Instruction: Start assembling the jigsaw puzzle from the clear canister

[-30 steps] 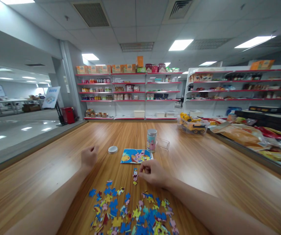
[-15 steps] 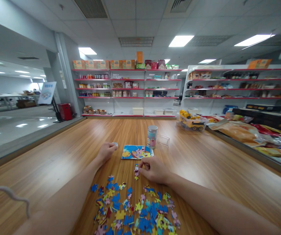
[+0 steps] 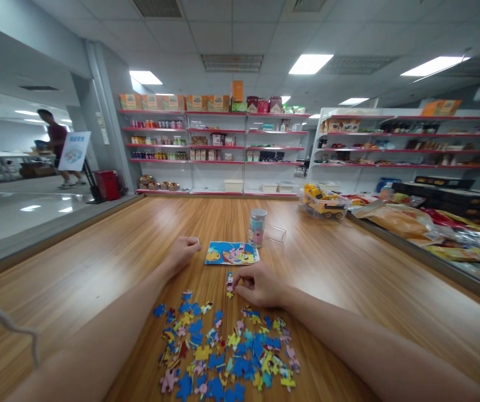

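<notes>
Reaching forward, left hand (image 3: 182,252) and right hand (image 3: 260,286) curl their fingers (image 3: 246,272), grip impossible to tell.

Forearms (image 3: 106,329) extended forward, both hands (image 3: 182,254) loosely curled

Before you, the bench (image 3: 327,268) has a smooth wood-grain surface with a satin sheen that catches the ceiling lights. Your puzzle pieces (image 3: 202,353) look like thin printed card, smooth-faced, and the picture sheet (image 3: 231,253) like smooth printed paper or card. The canister (image 3: 256,231) carries a printed wrap under a silvery, metal-looking lid (image 3: 258,213); beside it, the clear tube (image 3: 276,234) is transparent and shiny, glass or plastic, you can't tell which. To your right, the tub (image 3: 312,209) is see-through plastic, and the packets (image 3: 390,219) are glossy, crinkled film. Off left, the floor (image 3: 9,218) is polished to mirror-like gloss.
</notes>
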`<state>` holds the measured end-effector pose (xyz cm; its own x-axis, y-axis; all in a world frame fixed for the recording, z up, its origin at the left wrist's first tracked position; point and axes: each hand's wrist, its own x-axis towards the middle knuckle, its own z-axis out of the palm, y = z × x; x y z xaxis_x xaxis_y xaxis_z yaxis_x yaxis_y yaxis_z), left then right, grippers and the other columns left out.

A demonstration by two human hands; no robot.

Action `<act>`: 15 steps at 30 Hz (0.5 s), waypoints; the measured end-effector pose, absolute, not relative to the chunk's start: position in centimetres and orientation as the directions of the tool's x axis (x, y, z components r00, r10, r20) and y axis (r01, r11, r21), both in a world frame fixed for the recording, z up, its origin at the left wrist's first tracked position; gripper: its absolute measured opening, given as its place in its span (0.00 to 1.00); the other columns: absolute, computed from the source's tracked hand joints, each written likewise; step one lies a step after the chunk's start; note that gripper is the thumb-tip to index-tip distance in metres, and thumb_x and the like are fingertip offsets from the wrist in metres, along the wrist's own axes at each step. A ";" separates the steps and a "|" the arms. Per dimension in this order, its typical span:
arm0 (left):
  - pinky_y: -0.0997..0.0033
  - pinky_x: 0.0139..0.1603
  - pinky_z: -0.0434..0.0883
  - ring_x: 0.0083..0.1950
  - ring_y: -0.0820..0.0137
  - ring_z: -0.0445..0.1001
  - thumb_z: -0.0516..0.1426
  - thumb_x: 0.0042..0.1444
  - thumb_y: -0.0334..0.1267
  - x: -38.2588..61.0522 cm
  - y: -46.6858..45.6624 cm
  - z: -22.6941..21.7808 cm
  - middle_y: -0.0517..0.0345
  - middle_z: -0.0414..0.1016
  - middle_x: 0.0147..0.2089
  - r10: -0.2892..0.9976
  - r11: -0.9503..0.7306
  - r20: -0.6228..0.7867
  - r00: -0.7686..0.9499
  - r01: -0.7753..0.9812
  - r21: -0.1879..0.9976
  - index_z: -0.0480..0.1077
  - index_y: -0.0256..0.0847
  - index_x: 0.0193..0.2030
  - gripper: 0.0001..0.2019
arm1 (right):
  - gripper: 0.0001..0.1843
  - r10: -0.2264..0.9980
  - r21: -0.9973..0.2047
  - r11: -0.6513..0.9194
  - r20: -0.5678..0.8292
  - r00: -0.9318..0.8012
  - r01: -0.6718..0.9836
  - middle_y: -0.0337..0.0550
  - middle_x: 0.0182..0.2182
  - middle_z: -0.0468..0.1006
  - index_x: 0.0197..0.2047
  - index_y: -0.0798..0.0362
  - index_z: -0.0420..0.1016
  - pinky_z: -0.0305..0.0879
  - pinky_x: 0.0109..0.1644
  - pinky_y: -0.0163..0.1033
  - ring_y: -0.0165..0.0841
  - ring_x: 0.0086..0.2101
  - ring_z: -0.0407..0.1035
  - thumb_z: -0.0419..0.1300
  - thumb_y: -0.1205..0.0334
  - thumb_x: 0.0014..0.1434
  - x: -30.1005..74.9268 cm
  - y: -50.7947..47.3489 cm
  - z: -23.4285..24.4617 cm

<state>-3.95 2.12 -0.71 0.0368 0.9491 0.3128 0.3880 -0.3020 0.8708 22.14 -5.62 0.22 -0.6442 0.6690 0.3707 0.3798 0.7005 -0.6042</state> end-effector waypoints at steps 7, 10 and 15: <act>0.75 0.21 0.47 0.20 0.77 0.51 0.60 0.49 0.52 -3.3 -2.4 -0.1 0.65 0.53 0.16 0.921 -0.334 0.219 0.322 0.361 0.871 0.67 0.36 0.19 0.21 | 0.15 0.553 -0.487 0.807 0.423 -0.718 0.334 0.34 0.17 0.67 0.38 0.56 0.82 0.52 0.23 0.29 0.23 0.17 0.57 0.56 0.71 0.50 22.3 -6.0 0.5; 0.76 0.22 0.49 0.21 0.77 0.54 0.62 0.48 0.51 -3.1 -3.5 0.2 0.64 0.60 0.19 0.883 -0.294 0.118 0.455 0.340 0.893 0.72 0.34 0.26 0.18 | 0.16 0.516 -0.445 0.837 0.446 -0.732 0.319 0.32 0.15 0.64 0.38 0.54 0.82 0.52 0.22 0.29 0.23 0.16 0.56 0.56 0.72 0.50 22.2 -6.4 0.6; 0.77 0.23 0.52 0.24 0.76 0.59 0.65 0.47 0.47 -3.4 -3.4 0.7 0.60 0.66 0.24 0.826 -0.265 0.088 0.557 0.247 0.932 0.74 0.33 0.29 0.16 | 0.14 0.525 -0.416 0.840 0.468 -0.711 0.348 0.32 0.14 0.63 0.37 0.54 0.81 0.52 0.23 0.29 0.24 0.16 0.56 0.56 0.72 0.50 22.1 -6.5 0.5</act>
